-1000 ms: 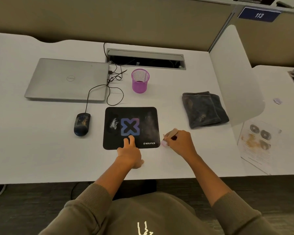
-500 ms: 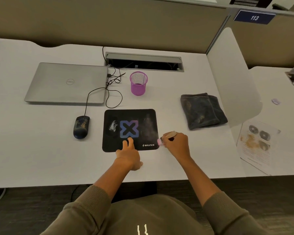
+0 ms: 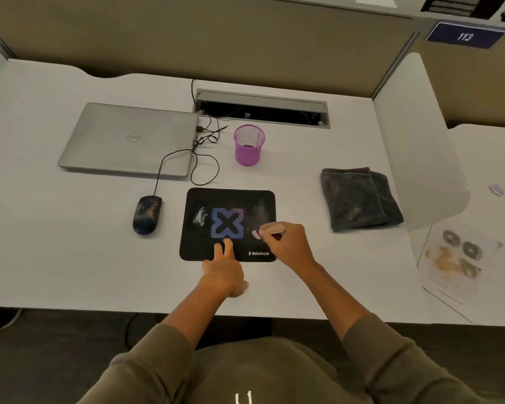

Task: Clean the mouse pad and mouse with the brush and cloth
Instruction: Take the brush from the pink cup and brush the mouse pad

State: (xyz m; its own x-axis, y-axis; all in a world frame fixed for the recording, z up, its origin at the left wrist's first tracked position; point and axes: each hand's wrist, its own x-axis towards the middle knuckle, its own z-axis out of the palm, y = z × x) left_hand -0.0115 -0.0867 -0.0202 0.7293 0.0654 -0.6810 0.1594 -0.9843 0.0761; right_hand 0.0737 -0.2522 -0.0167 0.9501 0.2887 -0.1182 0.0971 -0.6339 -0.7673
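A black mouse pad (image 3: pixel 199 252) with a blue X and dusty smears lies at the desk's middle. My left hand (image 3: pixel 223 272) presses two straight fingers on its near edge. My right hand (image 3: pixel 287 243) grips a small brush (image 3: pixel 270 228) with a wooden handle, and its pink bristles touch the pad's right part. A dark wired mouse (image 3: pixel 146 214), speckled with dirt, sits left of the pad. Folded on the desk to the right lies a dark grey cloth (image 3: pixel 359 198).
A shut silver laptop (image 3: pixel 129 139) lies at the back left, its cable looping towards the mouse. A purple mesh cup (image 3: pixel 249 144) stands behind the pad. A white divider panel (image 3: pixel 420 147) rises at the right, with a stained paper sheet (image 3: pixel 455 263) beyond it.
My right hand has moved the brush left from the desk beside the pad's lower right corner onto the pad. My left hand keeps pressing the pad's near edge.
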